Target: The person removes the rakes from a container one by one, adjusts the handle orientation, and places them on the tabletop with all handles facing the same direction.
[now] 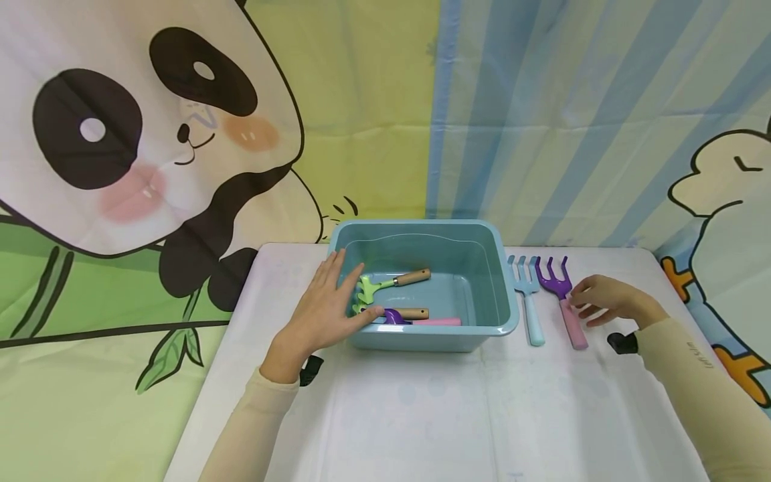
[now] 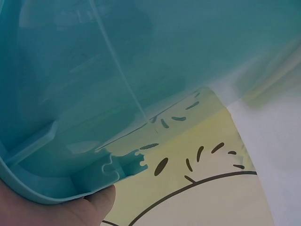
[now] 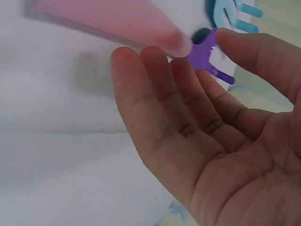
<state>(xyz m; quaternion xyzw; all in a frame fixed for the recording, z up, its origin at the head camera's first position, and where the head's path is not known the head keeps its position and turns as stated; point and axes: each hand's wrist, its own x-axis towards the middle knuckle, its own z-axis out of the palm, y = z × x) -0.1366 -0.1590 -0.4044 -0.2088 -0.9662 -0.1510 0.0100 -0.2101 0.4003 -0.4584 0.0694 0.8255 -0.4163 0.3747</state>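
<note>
Hands (image 1: 325,304) by tub (image 1: 415,341) and purple fork (image 1: 569,318)

Head: high, facing forward-down to table's far edge (image 1: 614,253). Left wrist: close, facing tub's wall (image 2: 155,52). Right wrist: close, facing purple-and-pink fork (image 1: 565,301); head shares both.

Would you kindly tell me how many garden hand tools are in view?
5: inside the tub, a green rake, another wooden-handled tool and a purple-and-pink one; on the table, a blue fork and a purple fork. More may be hidden inside the tub.
</note>
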